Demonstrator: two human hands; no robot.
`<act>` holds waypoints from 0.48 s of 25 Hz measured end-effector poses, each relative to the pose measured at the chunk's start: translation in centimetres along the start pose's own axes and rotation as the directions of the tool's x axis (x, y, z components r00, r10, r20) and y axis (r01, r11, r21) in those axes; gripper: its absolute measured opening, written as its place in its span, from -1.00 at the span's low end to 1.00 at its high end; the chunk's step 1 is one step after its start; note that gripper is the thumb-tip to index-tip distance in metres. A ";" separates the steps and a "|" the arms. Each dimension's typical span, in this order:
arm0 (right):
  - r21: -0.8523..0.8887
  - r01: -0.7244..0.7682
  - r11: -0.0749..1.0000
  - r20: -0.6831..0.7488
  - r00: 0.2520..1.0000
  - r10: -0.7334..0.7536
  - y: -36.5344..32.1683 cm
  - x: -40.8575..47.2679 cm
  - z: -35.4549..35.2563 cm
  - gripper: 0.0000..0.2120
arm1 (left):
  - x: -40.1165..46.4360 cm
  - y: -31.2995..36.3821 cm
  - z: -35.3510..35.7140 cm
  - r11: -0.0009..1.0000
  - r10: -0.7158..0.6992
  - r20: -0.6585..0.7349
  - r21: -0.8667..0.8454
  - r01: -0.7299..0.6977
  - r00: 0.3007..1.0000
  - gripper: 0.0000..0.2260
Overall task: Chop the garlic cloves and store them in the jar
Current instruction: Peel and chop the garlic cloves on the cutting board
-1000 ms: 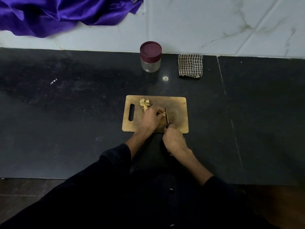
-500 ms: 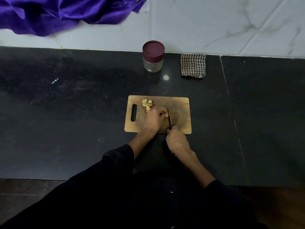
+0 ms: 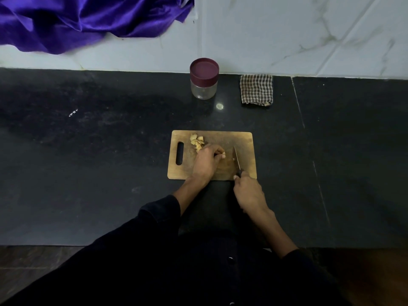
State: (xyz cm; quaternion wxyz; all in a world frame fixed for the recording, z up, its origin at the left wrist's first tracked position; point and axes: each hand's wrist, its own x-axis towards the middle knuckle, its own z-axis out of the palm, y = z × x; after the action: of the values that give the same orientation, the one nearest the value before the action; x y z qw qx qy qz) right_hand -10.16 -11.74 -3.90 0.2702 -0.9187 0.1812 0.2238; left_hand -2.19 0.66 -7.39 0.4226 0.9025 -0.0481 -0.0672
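I see the jar [image 3: 204, 81] upright at the back of the counter [image 3: 88, 173] — clear round body, maroon lid on, nothing visible inside. On the rectangular wooden cutting board [image 3: 244, 143], with its slot handle at the left, a small pile of pale garlic cloves [image 3: 197, 141] lies just beyond my left hand [image 3: 206, 163], whose fingers curl over a piece. My right hand [image 3: 248, 193] grips the knife [image 3: 237, 159] — blade down on the board. A folded checked cloth [image 3: 256, 89] lies right of the jar.
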 end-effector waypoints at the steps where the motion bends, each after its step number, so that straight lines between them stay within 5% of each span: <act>1: 0.002 0.000 1.000 -0.008 1.000 0.000 0.1 0.2 -0.3 -0.72 | 0.0 0.0 0.0 1.000 0.000 0.000 -0.007 0.000 1.000 -0.91; 12: -0.010 0.041 0.999 -0.018 0.999 -0.042 0.0 0.4 -1.3 -0.74 | 0.0 0.1 -0.2 1.000 -0.014 0.035 0.008 0.014 0.999 -0.85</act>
State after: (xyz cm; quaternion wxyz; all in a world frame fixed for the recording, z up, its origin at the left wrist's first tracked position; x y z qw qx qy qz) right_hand -9.38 -12.54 -3.11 0.2688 -0.9255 0.1635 0.2108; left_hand -2.13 0.74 -7.25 0.4179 0.9031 -0.0493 -0.0857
